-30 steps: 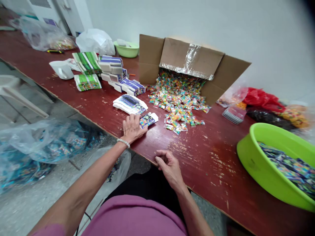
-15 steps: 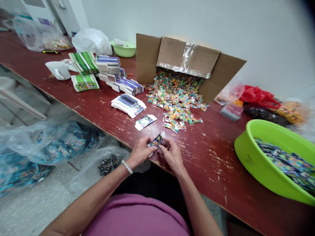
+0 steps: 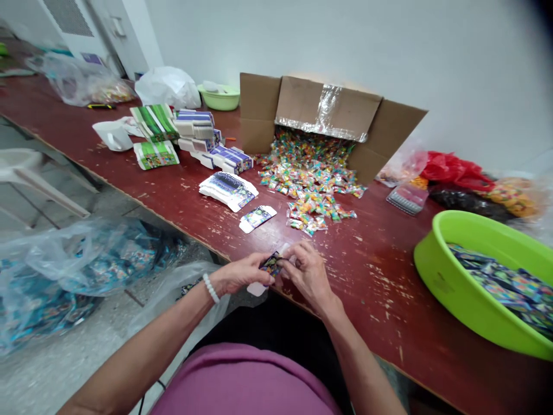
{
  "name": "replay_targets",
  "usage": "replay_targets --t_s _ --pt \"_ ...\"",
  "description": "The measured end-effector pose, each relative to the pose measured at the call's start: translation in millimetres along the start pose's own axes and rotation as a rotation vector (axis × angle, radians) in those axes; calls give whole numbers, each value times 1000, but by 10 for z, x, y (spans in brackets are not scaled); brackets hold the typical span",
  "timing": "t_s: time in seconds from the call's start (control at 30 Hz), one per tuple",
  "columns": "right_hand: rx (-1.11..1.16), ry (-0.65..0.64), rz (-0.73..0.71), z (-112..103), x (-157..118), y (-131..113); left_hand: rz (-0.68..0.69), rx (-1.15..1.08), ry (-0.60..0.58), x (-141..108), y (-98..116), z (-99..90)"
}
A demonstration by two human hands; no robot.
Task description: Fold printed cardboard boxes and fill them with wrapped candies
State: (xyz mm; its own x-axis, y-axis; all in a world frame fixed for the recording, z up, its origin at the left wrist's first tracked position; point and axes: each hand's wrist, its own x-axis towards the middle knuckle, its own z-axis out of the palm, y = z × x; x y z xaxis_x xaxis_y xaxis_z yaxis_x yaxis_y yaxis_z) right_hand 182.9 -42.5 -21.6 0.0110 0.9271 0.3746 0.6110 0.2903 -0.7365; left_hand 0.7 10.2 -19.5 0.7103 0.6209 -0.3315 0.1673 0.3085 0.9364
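A small printed cardboard box (image 3: 271,263) is held at the table's near edge, a white flap sticking out below it. My left hand (image 3: 247,272) is closed on the box's left side. On its other side, the fingers of my right hand (image 3: 305,270) are closed at the upper end of the box; the fingers partly cover it. Just beyond my hands lies a single flat printed box (image 3: 258,218). Behind that rests a stack of flat boxes (image 3: 228,190). Wrapped candies (image 3: 309,213) are spread out from a tipped carton (image 3: 326,109).
At right stands a green basin (image 3: 432,276) holding dark printed packets. Bundled flat boxes (image 3: 155,154) and a white mug (image 3: 113,136) are at back left. Below the table's left edge are plastic bags of packets (image 3: 129,253) and a white stool (image 3: 43,173).
The box has tilted, and its white flap now shows lower down. My right hand has risen with its fingers bent at the box's end. The view has shifted slightly.
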Motion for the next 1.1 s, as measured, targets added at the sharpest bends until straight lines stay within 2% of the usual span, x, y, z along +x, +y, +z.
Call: replay_targets --t_s 0.07,0.13,0.23,0.4,0.5,0.6,0.8,0.9,1.0,1.1 --pt "-27 -38 -52 -6 -8 -87 -122 -69 -130 -23 35 -25" --pt "-4 -75 -92 -11 -21 -141 -185 -43 -179 -28 26 -34" --pt "125 -158 -86 -36 -49 -178 -187 -31 -207 -28 -16 2" --pt "298 -454 43 -124 -117 -180 -187 -59 -286 -92 9 92" --pt "322 -450 50 -157 -153 -164 -228 -23 -332 -157 52 96" --pt "386 -396 87 -147 -187 -145 -254 12 -323 -208 79 82" --pt "628 -531 212 -150 -209 -135 -190 225 -332 -232 95 96" --pt "606 -551 211 -205 -193 -134 -178 252 -322 -212 104 113" --pt "518 -576 205 -259 -183 -139 -172 318 -249 -180 141 113" --pt "591 -661 239 -287 -185 -172 -130 406 -227 -144 189 92"
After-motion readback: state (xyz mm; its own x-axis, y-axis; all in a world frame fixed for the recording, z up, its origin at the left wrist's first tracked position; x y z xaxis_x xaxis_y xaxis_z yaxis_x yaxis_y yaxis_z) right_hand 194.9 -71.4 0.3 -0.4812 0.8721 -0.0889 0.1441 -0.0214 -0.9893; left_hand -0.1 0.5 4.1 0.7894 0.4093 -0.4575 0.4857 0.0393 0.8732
